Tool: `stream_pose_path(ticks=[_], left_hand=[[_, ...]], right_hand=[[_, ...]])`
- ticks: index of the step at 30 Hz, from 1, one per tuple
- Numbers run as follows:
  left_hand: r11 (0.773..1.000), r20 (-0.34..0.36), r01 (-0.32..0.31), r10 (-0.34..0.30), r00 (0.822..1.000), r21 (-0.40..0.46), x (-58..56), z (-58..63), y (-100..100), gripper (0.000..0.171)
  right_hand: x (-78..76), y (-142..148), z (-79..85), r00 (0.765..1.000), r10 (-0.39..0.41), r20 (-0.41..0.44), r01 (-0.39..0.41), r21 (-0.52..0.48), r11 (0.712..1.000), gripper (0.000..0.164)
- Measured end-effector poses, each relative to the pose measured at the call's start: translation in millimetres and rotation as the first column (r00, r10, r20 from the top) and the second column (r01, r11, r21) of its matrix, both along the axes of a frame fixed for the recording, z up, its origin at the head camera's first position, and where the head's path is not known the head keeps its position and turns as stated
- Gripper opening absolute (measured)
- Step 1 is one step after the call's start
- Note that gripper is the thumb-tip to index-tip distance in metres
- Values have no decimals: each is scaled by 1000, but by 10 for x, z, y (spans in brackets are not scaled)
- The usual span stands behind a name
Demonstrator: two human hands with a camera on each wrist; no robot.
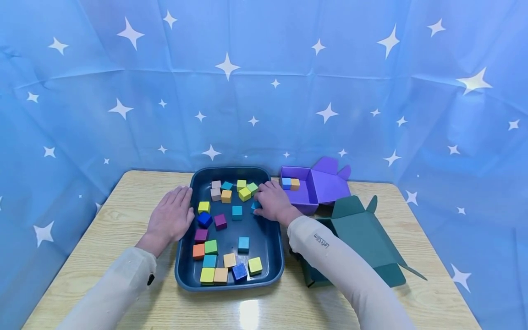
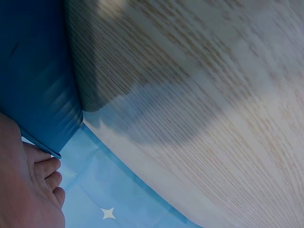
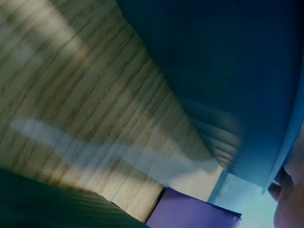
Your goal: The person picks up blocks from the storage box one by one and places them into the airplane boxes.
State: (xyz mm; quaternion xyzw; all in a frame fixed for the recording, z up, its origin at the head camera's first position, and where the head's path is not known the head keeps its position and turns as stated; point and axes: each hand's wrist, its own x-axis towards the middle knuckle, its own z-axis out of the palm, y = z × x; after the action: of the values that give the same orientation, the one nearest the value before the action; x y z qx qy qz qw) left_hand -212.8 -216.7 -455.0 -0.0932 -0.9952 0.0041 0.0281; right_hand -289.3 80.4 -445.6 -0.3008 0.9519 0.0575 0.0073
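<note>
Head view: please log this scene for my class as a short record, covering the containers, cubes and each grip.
Tray: dark blue, holding many coloured cubes
Purple box: open, containing a blue cube and orange cube
Green box: open, interior mostly hidden
Left grip: at tray's left rim
Right grip: at tray's right side, by a partly hidden teal cube

Both arms reach forward. The left arm [image 1: 107, 288] slants in toward the middle, and so does the right arm [image 1: 348, 268]. The left hand [image 1: 171, 214] shows its back, fingers side by side and nearly straight, thumb a bit apart. The right hand [image 1: 275, 202] bends its fingers, with the thumb close to them.
</note>
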Motion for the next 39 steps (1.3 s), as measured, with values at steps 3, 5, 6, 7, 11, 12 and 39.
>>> stream_pose_path(ticks=[3, 5, 6, 7, 11, 12, 39], left_hand=[[1000, -6, 2, -2, 1000, 1, 2, -9, 0, 67], [1000, -7, 2, -2, 1000, 0, 3, -11, 0, 68], [1000, -6, 2, -2, 1000, 0, 3, -11, 0, 68], [1000, -8, 2, -2, 1000, 0, 3, -10, 0, 67], [1000, -6, 4, -4, 1000, 3, 1, -3, -1, 67], [1000, -5, 3, -3, 1000, 4, 1, -2, -2, 67], [1000, -33, 16, -16, 999, 6, 18, -3, 5, 66]], right_hand=[[-6, -3, -14, 1000, -8, 8, 8, 2, 1000, 41], [-7, -7, -19, 1000, -16, 20, 17, -8, 1000, 41], [-6, -8, -20, 999, -21, 29, 22, -18, 1000, 41], [-6, -9, -21, 999, -26, 38, 27, -30, 999, 40], [-8, -11, -29, 997, -33, 64, 37, -68, 997, 38], [-9, -11, -30, 997, -31, 66, 35, -71, 997, 38], [-95, 277, 408, 991, 37, -132, -59, -167, 984, 34]])
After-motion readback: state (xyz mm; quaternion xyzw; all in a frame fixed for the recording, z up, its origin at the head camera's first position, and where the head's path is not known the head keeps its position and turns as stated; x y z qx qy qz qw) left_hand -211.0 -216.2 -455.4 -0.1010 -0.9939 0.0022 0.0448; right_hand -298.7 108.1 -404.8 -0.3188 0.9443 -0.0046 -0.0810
